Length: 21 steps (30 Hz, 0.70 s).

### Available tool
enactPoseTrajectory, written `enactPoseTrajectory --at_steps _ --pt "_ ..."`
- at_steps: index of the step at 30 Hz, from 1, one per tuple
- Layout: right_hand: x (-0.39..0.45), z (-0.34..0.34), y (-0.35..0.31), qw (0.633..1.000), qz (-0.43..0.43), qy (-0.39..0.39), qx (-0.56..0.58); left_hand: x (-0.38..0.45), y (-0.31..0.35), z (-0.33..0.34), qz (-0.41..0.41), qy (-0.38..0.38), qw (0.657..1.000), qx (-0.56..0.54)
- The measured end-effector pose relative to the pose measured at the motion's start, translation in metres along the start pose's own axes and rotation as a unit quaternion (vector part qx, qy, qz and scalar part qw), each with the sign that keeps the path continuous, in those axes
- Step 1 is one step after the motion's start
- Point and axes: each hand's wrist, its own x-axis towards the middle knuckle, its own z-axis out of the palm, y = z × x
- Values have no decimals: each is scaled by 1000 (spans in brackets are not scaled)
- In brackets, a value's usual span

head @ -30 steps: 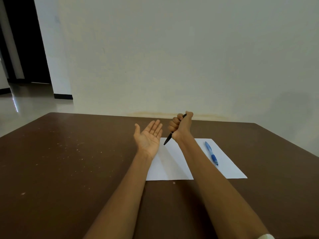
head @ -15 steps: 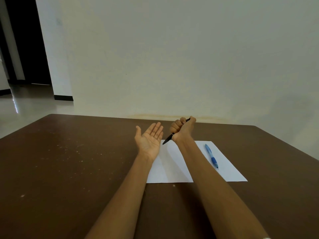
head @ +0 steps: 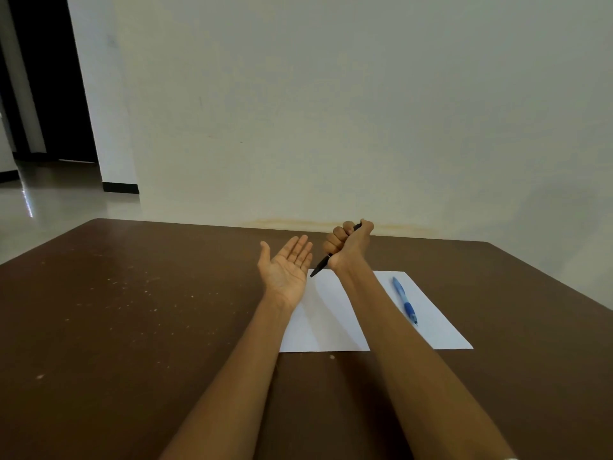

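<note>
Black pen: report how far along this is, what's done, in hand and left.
Done: the black pen is off the table, gripped in the fist of the right hand. In hand: its tip points down toward the open, upturned left hand. Left, probably: nothing is written on the sheet of paper, and the blue pen lies on it untouched.

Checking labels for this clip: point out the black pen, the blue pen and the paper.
black pen [head: 321, 265]: head view, exposed barrel near the tip
blue pen [head: 404, 302]: head view, middle of barrel
paper [head: 434, 327]: head view, bare right part
</note>
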Motion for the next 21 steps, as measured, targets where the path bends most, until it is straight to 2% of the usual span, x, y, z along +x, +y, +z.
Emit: enactPoseTrajectory --at_steps 8,21 --pt "-4 8 -2 998 -6 -30 -49 -1 0 1 2 3 1000 2" --pt "-7 16 -1 999 -3 -41 -25 -3 2 4 1 9 1000 -1"
